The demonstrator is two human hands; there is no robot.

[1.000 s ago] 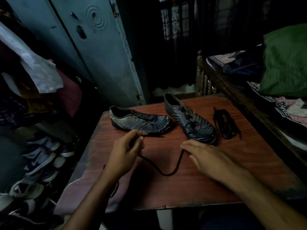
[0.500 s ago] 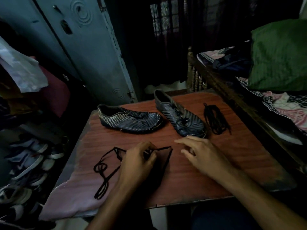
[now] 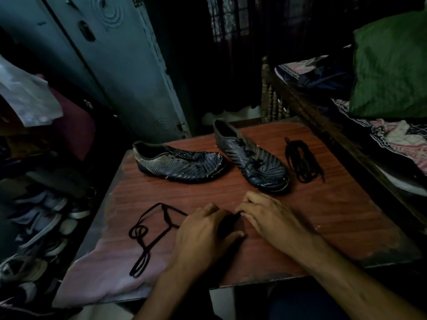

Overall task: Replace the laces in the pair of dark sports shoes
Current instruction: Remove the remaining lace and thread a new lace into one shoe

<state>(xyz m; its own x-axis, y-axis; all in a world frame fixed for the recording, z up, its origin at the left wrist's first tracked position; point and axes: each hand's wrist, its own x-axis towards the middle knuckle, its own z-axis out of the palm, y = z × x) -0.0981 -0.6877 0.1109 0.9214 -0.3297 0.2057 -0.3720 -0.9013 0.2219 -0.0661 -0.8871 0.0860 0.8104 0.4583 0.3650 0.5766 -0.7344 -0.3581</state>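
Two dark sports shoes lie on the reddish wooden table [image 3: 323,218]. The left shoe [image 3: 180,165] has no lace in its eyelets; the right shoe [image 3: 251,158] is still laced. A bundle of black laces [image 3: 302,160] lies to the right of the shoes. A loose black lace [image 3: 150,232] trails in loops across the table's left front. My left hand [image 3: 201,234] and my right hand [image 3: 270,215] meet at the table's front, both pinching a gathered part of that lace between curled fingers. The part held between the hands is mostly hidden.
A grey-blue metal cupboard [image 3: 120,65] stands behind the table's left. Several shoes [image 3: 39,218] are piled on the floor at left. A bed with a green pillow [image 3: 392,65] and patterned cloth borders the table's right side.
The left hand has pulled the lace free of the left shoe and laid it on the table. Both hands have come together on its end near the front.
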